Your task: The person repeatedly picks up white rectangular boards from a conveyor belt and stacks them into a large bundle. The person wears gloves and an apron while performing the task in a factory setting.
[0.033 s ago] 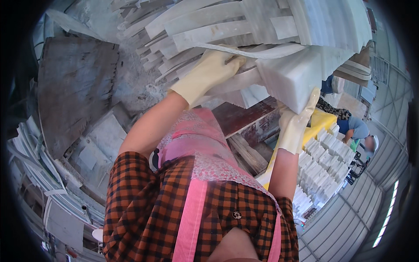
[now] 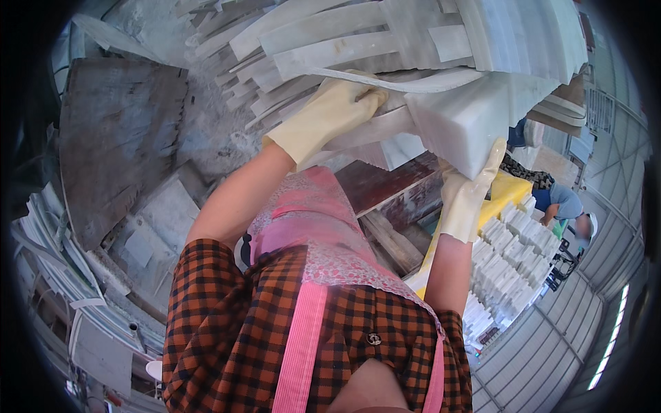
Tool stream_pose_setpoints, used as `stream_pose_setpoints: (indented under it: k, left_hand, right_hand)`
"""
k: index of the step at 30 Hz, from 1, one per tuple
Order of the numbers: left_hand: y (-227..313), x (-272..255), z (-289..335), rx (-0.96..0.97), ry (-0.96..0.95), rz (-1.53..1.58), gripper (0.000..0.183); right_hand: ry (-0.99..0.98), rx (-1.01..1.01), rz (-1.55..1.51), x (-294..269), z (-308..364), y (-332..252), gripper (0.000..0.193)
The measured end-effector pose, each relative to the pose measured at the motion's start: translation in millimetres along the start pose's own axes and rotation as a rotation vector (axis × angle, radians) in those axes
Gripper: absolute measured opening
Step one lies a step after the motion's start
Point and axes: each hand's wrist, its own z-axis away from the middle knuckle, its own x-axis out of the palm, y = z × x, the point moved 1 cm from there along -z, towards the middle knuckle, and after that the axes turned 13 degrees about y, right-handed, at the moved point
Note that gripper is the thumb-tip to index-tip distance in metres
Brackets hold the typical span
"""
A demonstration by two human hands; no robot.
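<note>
Both hands wear cream rubber gloves. My left hand is closed at the left end of a thin, pale stone strip, its fingers curled over the edge and partly hidden. Below that strip juts a block of white-grey stone slabs, packed face to face. Its near lower corner sits in my right hand, with the thumb up along the right side and the other fingers underneath, mostly out of sight. Another flat stone strip runs from beside my left hand to the block.
More stone strips lie stacked beyond my hands. A dark board stands at left. Below the block is a reddish-brown wooden piece. Rows of white stone pieces stand at right beside a yellow cover; a person in a cap bends there.
</note>
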Motion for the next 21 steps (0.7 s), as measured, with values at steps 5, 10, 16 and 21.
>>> stream_pose_setpoints:
  k: [5,10,16,21]
  left_hand:
    - [-1.7,-1.7,-8.9,0.168,0.012,-0.067,0.035]
    - [0.1,-2.2,-8.6,0.129,-0.01,-0.088,0.035]
    - [27.3,-5.8,22.8,0.619,0.263,-0.284,0.049]
    - [45.7,19.4,74.6,0.61,0.247,-0.168,0.078]
  right_hand:
    - [-0.04,0.032,0.001,1.5,0.2,-0.1,0.076]
    - [-0.024,0.034,-0.033,4.5,1.3,-1.0,0.07]
    - [0.025,0.073,-0.07,7.9,-1.9,-4.0,0.064]
    - [-0.026,0.105,-0.011,6.4,-4.6,-5.3,0.068]
